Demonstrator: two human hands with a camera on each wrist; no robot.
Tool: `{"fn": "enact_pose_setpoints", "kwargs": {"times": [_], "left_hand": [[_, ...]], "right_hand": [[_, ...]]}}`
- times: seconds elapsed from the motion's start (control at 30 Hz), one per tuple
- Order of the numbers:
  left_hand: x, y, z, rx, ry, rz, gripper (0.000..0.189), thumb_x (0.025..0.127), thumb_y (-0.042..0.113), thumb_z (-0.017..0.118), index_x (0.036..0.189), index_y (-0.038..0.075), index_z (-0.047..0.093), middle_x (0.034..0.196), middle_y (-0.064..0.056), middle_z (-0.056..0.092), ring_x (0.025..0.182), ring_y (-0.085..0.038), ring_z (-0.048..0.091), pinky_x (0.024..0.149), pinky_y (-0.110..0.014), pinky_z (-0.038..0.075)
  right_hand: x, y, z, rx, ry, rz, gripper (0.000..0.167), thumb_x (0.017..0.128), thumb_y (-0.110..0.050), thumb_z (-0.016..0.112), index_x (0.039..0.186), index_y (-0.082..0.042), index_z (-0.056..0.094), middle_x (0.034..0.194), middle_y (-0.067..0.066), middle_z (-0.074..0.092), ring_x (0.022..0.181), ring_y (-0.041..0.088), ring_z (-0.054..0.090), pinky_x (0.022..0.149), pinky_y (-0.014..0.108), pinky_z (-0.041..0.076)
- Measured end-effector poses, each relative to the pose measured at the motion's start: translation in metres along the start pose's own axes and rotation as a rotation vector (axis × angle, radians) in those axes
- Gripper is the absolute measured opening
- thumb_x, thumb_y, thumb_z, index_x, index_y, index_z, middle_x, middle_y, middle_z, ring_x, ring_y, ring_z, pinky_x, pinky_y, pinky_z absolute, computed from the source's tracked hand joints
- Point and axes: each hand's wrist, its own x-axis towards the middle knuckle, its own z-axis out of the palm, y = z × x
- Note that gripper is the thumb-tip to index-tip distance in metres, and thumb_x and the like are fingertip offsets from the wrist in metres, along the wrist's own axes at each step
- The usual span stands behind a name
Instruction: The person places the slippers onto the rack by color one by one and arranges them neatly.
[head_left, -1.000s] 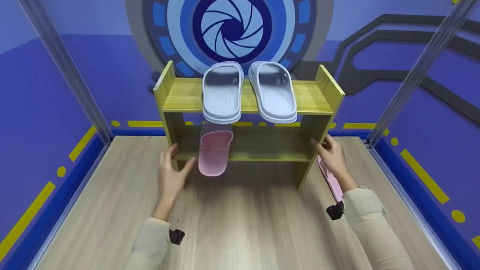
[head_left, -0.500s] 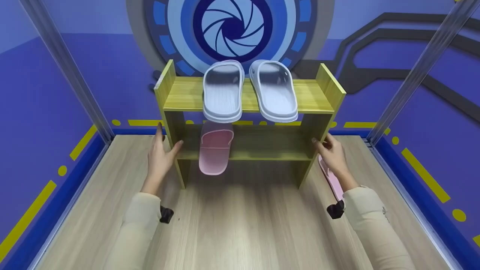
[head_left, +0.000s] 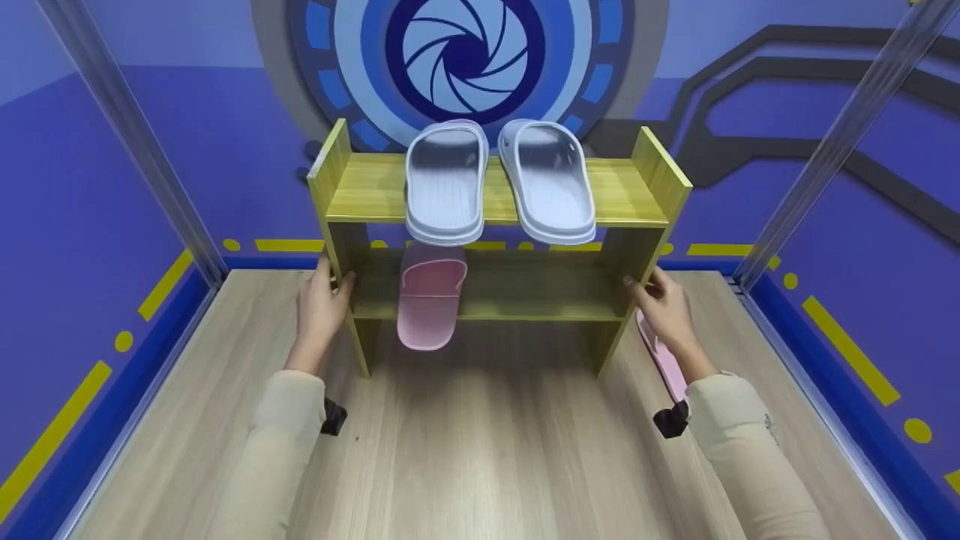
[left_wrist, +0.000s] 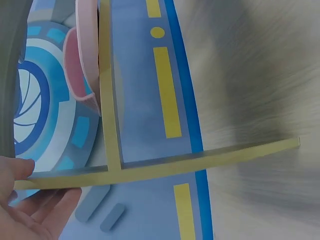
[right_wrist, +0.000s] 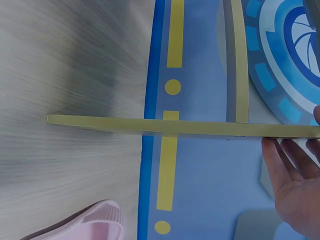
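A wooden shoe rack (head_left: 495, 311) with two shelves stands upright on the table. My left hand (head_left: 319, 307) grips its left side panel, thumb on the inner face and fingers outside, as the left wrist view shows. On the opposite panel my right hand (head_left: 666, 311) holds on the same way, fingers along the outer face. Two light grey clogs (head_left: 446, 187) sit side by side on the top shelf, heels overhanging the front edge. The lower shelf bears one pink slipper (head_left: 429, 319) at its left part, its heel also jutting forward.
Another pink slipper (head_left: 664, 364) lies on the table (head_left: 480, 465) right of the rack, partly hidden by the right arm. Blue printed walls (head_left: 165, 172) close in the back and both sides. Metal posts (head_left: 832, 142) rise at the rear corners.
My left hand has moved from in front of the rack, near the pink slipper, leftward and onto the left side panel. The right hand stays on its panel.
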Motion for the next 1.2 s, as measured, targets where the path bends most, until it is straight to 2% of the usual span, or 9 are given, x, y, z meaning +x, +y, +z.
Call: {"fn": "enact_pose_setpoints", "kwargs": {"times": [0.3, 0.53, 0.67, 0.83, 0.97, 1.2], "left_hand": [[0.002, 0.0, -0.002, -0.008, -0.02, -0.01, 0.04, 0.09, 0.013, 0.05, 0.126, 0.001, 0.039, 0.114, -0.024, 0.052, 0.1, -0.037, 0.052, 0.079, -0.044, 0.045], [0.004, -0.002, -0.002, -0.003, -0.004, 0.003, 0.033, 0.089, 0.011, 0.051, 0.12, 0.0, 0.045, 0.109, -0.024, 0.055, 0.095, -0.037, 0.055, 0.076, -0.044, 0.046], [0.004, -0.003, -0.001, 0.0, 0.007, 0.013, 0.033, 0.088, 0.009, 0.052, 0.119, -0.001, 0.046, 0.108, -0.025, 0.055, 0.095, -0.037, 0.055, 0.076, -0.044, 0.046], [0.003, -0.002, -0.001, -0.014, -0.006, 0.007, 0.028, 0.089, 0.008, 0.051, 0.115, -0.002, 0.047, 0.109, -0.025, 0.054, 0.098, -0.038, 0.053, 0.077, -0.044, 0.046], [0.003, -0.002, 0.0, -0.016, -0.005, 0.011, 0.026, 0.089, 0.008, 0.051, 0.112, -0.003, 0.048, 0.108, -0.026, 0.055, 0.097, -0.038, 0.054, 0.077, -0.044, 0.046], [0.003, -0.004, 0.0, -0.011, 0.017, 0.022, 0.027, 0.087, 0.007, 0.053, 0.112, -0.003, 0.048, 0.107, -0.025, 0.055, 0.095, -0.037, 0.055, 0.076, -0.043, 0.047]], "right_hand": [[0.0, -0.005, -0.001, 0.029, -0.018, 0.017, 0.039, 0.086, -0.021, 0.057, 0.119, -0.001, 0.051, 0.111, 0.017, 0.055, 0.099, 0.028, 0.053, 0.075, 0.026, 0.047], [-0.006, -0.029, -0.001, 0.084, -0.013, -0.044, 0.032, 0.085, -0.004, 0.055, 0.114, 0.01, 0.05, 0.106, 0.026, 0.054, 0.095, 0.036, 0.053, 0.069, 0.014, 0.043], [-0.007, -0.029, -0.002, 0.085, -0.027, -0.028, 0.037, 0.084, -0.005, 0.056, 0.117, 0.009, 0.048, 0.109, 0.025, 0.053, 0.097, 0.034, 0.052, 0.07, 0.014, 0.043], [-0.003, -0.008, -0.012, 0.148, -0.041, 0.003, 0.052, 0.085, -0.014, 0.058, 0.131, 0.002, 0.038, 0.117, 0.021, 0.049, 0.104, 0.026, 0.049, 0.077, 0.018, 0.043], [-0.003, 0.011, -0.025, 0.174, 0.015, -0.014, 0.052, 0.087, -0.018, 0.056, 0.133, -0.004, 0.037, 0.119, 0.02, 0.048, 0.104, 0.019, 0.049, 0.082, 0.018, 0.042], [-0.02, 0.02, -0.046, 0.106, 0.061, 0.059, 0.055, 0.088, -0.022, 0.055, 0.135, -0.002, 0.034, 0.127, 0.023, 0.042, 0.115, 0.032, 0.04, 0.09, 0.024, 0.038]]}}
